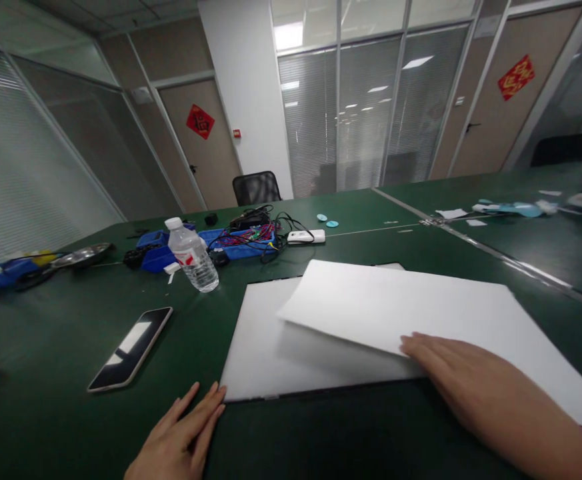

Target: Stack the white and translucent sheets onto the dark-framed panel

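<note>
A flat white panel with a thin dark rim (255,360) lies on the table in front of me. Over its right part a white sheet (371,300) is raised and slightly bowed, its left corner apart from the panel. My right hand (451,367) grips the near edge of this sheet, fingers on top and the thumb hidden beneath. At the panel's near left corner, my left hand (185,433) rests on the table with its fingers stretched out, the fingertips touching the corner.
Left of the panel lies a phone (131,350), and a water bottle (193,257) stands behind it. Farther back are a blue tray (235,250) of tangled cables and a white power strip (307,237). A metal seam (495,253) crosses the green table (45,320).
</note>
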The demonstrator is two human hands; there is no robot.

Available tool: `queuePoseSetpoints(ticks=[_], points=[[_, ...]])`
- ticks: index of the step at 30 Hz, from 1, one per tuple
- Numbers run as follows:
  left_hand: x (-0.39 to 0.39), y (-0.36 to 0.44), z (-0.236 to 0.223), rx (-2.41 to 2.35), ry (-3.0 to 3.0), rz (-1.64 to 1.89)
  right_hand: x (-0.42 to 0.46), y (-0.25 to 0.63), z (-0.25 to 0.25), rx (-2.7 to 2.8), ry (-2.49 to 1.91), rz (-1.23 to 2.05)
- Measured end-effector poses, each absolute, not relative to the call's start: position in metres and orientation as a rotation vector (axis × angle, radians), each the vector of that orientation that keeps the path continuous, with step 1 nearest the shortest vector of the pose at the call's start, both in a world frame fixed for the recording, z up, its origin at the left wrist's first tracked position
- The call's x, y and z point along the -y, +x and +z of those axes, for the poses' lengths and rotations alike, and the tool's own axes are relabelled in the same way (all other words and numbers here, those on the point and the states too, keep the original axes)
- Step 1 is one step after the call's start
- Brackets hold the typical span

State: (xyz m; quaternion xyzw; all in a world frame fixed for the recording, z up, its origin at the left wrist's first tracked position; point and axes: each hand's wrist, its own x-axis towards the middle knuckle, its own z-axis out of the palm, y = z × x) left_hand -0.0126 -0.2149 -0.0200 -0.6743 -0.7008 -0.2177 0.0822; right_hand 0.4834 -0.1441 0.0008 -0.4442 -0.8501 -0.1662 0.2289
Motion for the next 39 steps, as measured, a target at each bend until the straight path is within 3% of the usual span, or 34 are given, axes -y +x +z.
queuePoseSetpoints(ticks=[5,29,39], points=[[0.217,-0.012,-0.014,2.1,-2.006,-0.656,0.134,0.438,0.013,2.544,-0.847,-0.523],[0.221,-0.002,-0.011,2.172,-1.926,-0.619,0.127,0.417,0.021,2.66,-0.806,-0.182],[0.219,-0.005,-0.011,2.17,-1.96,-0.638,0.132,0.424,0.027,2.661,-1.001,0.21]])
